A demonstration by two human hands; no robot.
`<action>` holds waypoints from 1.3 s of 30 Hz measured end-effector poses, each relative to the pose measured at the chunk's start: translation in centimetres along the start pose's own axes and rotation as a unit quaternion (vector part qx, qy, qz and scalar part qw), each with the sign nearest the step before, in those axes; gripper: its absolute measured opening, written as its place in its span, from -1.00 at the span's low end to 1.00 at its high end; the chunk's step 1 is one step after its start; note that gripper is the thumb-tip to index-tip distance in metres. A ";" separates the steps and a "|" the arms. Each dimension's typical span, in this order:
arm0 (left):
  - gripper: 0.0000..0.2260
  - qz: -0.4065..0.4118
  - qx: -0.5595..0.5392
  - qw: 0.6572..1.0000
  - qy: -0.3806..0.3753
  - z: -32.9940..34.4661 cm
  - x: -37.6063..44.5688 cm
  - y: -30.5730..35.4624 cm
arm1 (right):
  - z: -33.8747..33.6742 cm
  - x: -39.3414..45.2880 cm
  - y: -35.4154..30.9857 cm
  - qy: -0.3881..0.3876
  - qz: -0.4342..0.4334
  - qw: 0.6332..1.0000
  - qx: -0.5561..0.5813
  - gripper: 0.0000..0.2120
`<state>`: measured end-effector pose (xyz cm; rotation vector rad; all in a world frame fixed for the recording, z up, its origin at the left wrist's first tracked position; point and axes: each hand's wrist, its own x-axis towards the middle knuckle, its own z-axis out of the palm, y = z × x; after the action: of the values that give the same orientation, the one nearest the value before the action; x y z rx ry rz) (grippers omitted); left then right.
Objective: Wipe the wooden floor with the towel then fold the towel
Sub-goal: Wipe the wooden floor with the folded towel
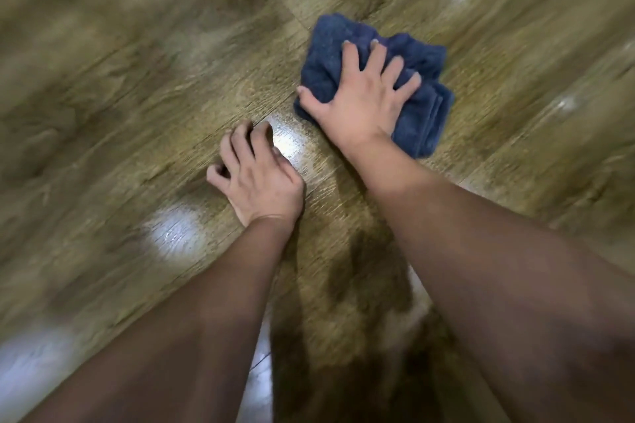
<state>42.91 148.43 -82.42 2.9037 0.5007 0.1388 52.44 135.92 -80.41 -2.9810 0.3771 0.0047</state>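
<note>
A dark blue towel, bunched and partly folded, lies on the wooden floor right of centre. My right hand lies flat on top of it with fingers spread, pressing it down; the hand hides the towel's middle. My left hand rests on the bare floor just left of the towel, fingers curled with the tips on the planks, holding nothing. It does not touch the towel.
Brown wood-grain planks fill the view, blurred toward the edges. Bright glare patches shine near my left wrist and at the lower left. A dark shadow falls between my forearms.
</note>
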 end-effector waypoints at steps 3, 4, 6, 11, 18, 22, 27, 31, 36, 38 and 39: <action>-0.57 -0.003 -0.005 1.000 -0.003 -0.2 0.0 0.0 | -0.5 -1.4 0.6 0.001 -0.031 0.999 0.013 -0.10; -0.57 -0.004 -0.009 1.000 -0.005 -0.2 0.0 0.1 | -0.7 -2.1 0.8 -0.004 -0.044 0.999 0.015 -0.11; -0.57 -0.003 -0.016 1.000 -0.007 -0.5 0.0 0.1 | -1.0 -4.0 1.0 -0.012 -0.069 0.997 0.017 -0.12; -0.58 -0.005 -0.039 0.999 -0.005 -0.6 -0.1 0.0 | -1.3 -10.3 3.1 -0.018 -0.107 0.993 0.037 -0.17; -0.61 -0.008 -0.086 0.996 0.009 -0.7 0.0 -0.3 | -0.8 -9.8 2.7 -0.023 -0.076 0.997 0.017 -0.19; -0.60 -0.005 -0.097 0.995 0.015 -0.6 0.2 -0.5 | -0.3 -6.5 -0.2 -0.004 -0.029 1.000 0.010 -0.19; -0.52 -0.009 -0.092 0.996 0.010 -0.8 0.1 -0.4 | -0.1 0.6 -4.3 -0.027 0.009 0.999 0.021 -0.17; -0.51 -0.016 -0.099 0.995 0.016 -0.9 0.4 -0.3 | -0.3 1.5 -4.6 -0.032 -0.009 0.999 0.017 -0.16; -0.50 -0.016 -0.138 0.990 0.020 -0.9 0.3 -0.4 | -1.7 -2.4 -2.6 -0.071 -0.083 0.994 0.020 -0.09; -0.53 -0.021 -0.161 0.987 0.021 -0.9 0.3 -0.4 | -2.3 -4.8 -1.7 -0.089 -0.111 0.990 0.010 -0.10; -0.55 -0.023 -0.169 0.985 0.024 -0.9 0.3 -0.5 | -2.5 -6.0 -1.2 -0.095 -0.125 0.988 0.002 -0.12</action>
<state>42.90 149.14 -81.65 2.5614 0.4987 0.2615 46.84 138.19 -77.69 -2.9663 -0.0200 0.2587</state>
